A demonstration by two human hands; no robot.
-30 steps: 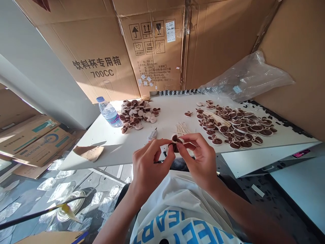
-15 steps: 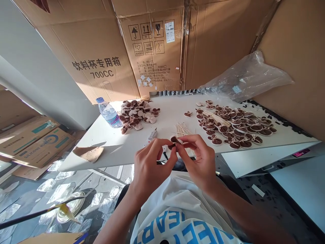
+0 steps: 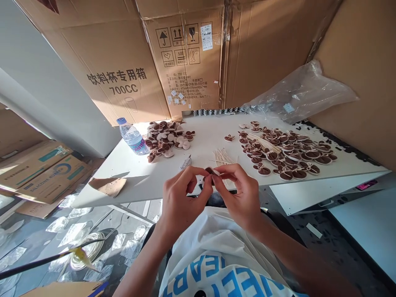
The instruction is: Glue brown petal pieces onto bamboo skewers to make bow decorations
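Piece (image 3: 210, 170), brown and pale, has tilted: at the near side of the surface (image 3: 145, 187), left hand (image 3: 183, 200) and right hand (image 3: 241, 198) pinch it (partly hidden); we judge handling unfinished.

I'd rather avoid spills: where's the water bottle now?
In the head view, the water bottle is on the left of the white table, immediately left of the smaller brown-and-white pile.
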